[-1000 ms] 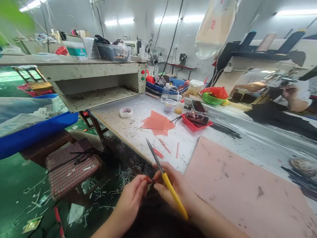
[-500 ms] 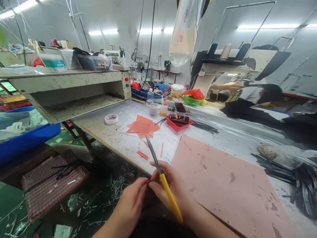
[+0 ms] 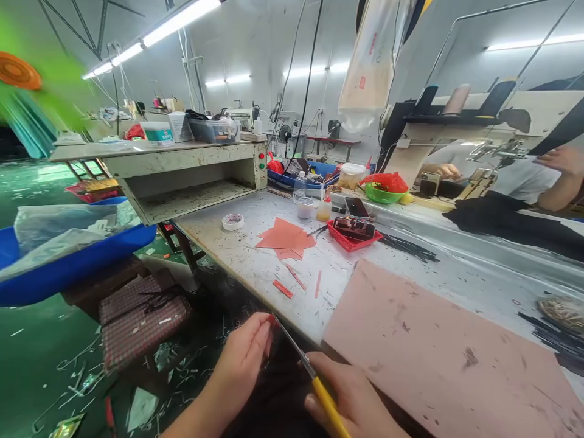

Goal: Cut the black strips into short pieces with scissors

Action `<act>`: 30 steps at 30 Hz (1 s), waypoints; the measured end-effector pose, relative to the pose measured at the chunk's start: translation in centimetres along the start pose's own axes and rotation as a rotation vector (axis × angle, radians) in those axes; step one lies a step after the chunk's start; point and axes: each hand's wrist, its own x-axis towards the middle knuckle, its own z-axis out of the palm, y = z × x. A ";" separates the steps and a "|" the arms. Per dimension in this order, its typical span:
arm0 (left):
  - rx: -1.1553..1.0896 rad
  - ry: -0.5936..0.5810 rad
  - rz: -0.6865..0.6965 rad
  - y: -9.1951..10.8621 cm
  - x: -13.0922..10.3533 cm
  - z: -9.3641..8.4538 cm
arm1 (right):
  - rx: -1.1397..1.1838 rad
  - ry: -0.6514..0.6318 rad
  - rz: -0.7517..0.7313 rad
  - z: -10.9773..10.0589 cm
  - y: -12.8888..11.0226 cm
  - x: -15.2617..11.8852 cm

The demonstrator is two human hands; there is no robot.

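My left hand [image 3: 244, 353] pinches a small red piece [image 3: 272, 319], only its tip showing past the fingers. Yellow-handled scissors [image 3: 325, 398] are in my right hand [image 3: 353, 389], their blades pointing at the red piece and meeting its edge. Whether the blades are parted I cannot tell. Beyond the hands, on the worktable [image 3: 255, 267], lie a red strip [image 3: 283, 289], a thinner strip [image 3: 318, 284] and a stack of orange-red sheets [image 3: 286, 237]. A pinkish board [image 3: 424, 347] spreads to the right of my right hand.
A tape roll [image 3: 233, 222], a red tray [image 3: 351, 236] holding a phone, and small bottles [image 3: 323, 208] stand farther back. A sewing machine [image 3: 483, 121] is at the right, with another person's hand [image 3: 442, 171] behind it. A checked stool [image 3: 141, 322] stands left, beside a blue bin [image 3: 82, 258].
My right hand has drawn away from my left and turned the scissors so the blades point to the red piece. The view has swung left. The other person's hands have moved.
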 end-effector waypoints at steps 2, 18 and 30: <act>-0.005 0.003 -0.006 -0.2 -0.1 -0.1 | 0.002 -0.013 0.011 0.0 -0.1 0.2; -0.079 0.087 -0.120 -3.5 -1.8 -2.5 | 0.053 -0.213 0.002 2.6 -0.8 2.6; -0.296 0.206 -0.312 -6.9 -2.6 -4.3 | 0.042 -0.313 0.073 5.4 -0.4 4.8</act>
